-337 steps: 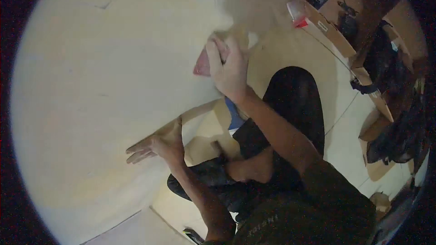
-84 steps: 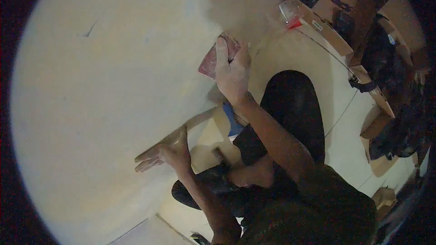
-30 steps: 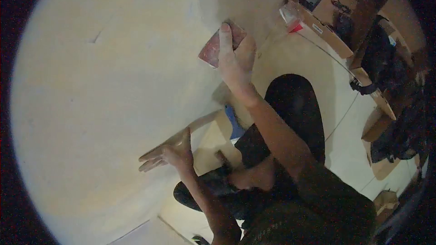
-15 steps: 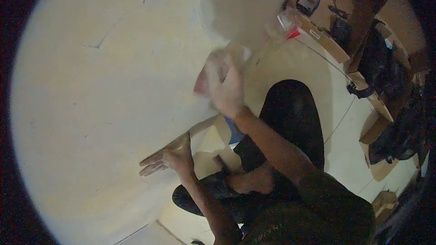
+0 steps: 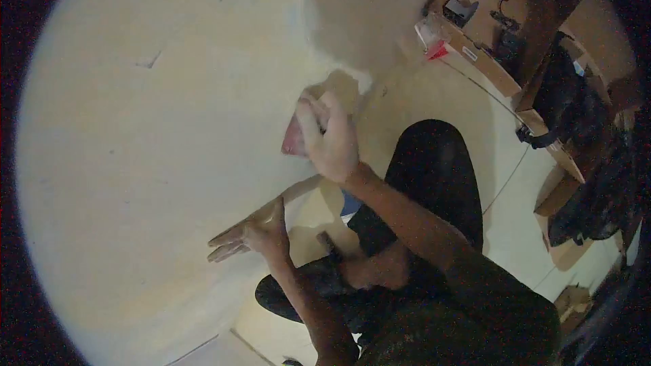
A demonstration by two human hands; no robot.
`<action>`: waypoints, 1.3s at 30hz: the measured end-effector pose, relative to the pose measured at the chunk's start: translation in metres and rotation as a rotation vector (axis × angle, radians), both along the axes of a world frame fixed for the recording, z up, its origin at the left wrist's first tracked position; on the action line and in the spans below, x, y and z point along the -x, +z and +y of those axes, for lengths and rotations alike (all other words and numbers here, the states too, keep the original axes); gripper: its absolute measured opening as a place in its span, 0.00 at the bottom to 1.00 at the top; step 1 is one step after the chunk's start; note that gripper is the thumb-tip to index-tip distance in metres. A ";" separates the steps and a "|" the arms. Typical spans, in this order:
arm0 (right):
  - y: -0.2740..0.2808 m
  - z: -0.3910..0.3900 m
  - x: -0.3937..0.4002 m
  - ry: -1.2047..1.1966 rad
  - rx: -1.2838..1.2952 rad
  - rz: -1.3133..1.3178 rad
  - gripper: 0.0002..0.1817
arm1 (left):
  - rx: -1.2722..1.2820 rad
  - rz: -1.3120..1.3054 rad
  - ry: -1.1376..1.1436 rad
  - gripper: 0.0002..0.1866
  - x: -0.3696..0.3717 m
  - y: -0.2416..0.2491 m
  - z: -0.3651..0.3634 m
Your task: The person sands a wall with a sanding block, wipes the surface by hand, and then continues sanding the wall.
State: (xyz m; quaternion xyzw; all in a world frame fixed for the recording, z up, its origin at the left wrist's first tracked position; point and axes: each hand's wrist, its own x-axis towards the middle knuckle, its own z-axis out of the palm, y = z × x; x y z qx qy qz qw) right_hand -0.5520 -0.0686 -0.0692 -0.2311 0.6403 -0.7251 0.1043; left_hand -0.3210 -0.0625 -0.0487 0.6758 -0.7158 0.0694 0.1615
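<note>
My right hand [image 5: 330, 137] is closed on a reddish piece of sandpaper [image 5: 294, 141], which lies flat against the pale wall [image 5: 169, 156]. Fingers and palm cover most of the sheet, and the hand looks dusty. Lower down, my left hand [image 5: 261, 234] rests on the same wall with its fingers stretched out and thumb spread. It holds nothing. Shadows of both hands fall on the wall beside them.
Cardboard boxes [image 5: 498, 71] with dark items stand at the upper right. A clear and red packet [image 5: 436, 47] lies by one box. A black strap [image 5: 536, 138] hangs over a box edge. My bent knee [image 5: 434, 156] is close to the wall.
My right hand has slid slightly down and to the left along the wall with the sandpaper. My left hand has stayed in place.
</note>
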 end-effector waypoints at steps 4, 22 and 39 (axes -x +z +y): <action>-0.010 -0.011 0.012 -0.136 0.002 -0.034 0.18 | 0.044 0.012 -0.081 0.36 -0.016 -0.013 -0.002; -0.010 -0.015 0.007 -0.206 0.049 0.018 0.16 | -0.043 0.102 -0.093 0.34 -0.011 -0.004 0.002; 0.006 -0.013 0.017 0.040 0.053 -0.230 0.15 | -0.110 0.101 -0.003 0.34 0.002 0.003 0.003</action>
